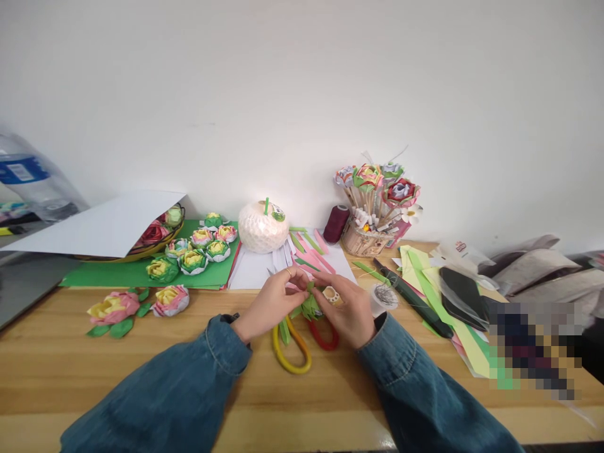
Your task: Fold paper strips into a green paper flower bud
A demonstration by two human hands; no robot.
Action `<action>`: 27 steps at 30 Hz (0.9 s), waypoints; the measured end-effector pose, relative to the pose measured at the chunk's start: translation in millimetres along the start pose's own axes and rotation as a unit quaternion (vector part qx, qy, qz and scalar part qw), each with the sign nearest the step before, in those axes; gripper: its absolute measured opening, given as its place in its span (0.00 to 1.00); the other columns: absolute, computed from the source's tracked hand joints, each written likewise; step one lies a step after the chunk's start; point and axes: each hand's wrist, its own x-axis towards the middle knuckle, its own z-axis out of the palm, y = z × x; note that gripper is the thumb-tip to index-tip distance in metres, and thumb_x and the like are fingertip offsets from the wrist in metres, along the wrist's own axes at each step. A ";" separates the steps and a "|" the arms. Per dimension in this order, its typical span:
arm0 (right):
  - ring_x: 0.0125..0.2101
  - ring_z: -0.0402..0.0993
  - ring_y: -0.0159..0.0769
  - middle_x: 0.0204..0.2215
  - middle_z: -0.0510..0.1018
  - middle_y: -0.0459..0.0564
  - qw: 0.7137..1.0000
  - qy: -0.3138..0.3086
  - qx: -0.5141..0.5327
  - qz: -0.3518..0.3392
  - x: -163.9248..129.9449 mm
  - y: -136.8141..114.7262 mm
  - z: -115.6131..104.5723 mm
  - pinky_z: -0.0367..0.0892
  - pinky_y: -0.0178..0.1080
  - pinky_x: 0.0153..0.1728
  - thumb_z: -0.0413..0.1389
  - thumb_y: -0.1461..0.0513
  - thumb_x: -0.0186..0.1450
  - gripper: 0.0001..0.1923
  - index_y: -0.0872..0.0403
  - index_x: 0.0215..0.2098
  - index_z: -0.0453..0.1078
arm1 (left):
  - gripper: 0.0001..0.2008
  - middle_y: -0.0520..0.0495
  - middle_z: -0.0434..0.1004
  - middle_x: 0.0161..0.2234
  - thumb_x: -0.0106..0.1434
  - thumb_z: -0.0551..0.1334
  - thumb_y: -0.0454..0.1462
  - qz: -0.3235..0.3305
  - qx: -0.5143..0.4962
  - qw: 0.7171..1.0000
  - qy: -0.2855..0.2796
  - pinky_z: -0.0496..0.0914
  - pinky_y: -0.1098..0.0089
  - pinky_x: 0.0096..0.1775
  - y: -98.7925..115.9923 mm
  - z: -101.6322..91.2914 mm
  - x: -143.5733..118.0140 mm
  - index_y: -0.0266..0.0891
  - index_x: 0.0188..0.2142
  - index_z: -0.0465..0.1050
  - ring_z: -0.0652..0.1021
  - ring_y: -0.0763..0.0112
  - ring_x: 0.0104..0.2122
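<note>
My left hand and my right hand meet at the middle of the table. The fingers of both are closed on a small green folded paper piece, partly hidden behind the fingertips. Below lie scissors, one handle loop yellow and the other red; their blades are mostly covered by my hands. A narrow green paper strip rests by the yellow loop. Just right of my right hand stands a small white tub of pins or wire bits.
Folded paper flowers sit on a green folder at left, with two pink-yellow ones nearer. Behind are a netted white ball, a maroon thread spool and a flower pot. Paper scraps and a phone lie right.
</note>
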 end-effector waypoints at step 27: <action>0.31 0.69 0.34 0.27 0.74 0.47 0.981 -0.080 0.139 0.107 9.3 2.1 -6.5 0.64 0.37 0.35 0.57 0.62 0.56 0.04 0.55 0.28 0.67 | 0.04 0.51 0.67 0.28 0.53 0.60 0.36 0.010 -0.015 1.000 -0.017 0.64 0.72 0.34 4.3 -9.3 2.3 0.36 0.28 0.66 0.69 0.74 0.30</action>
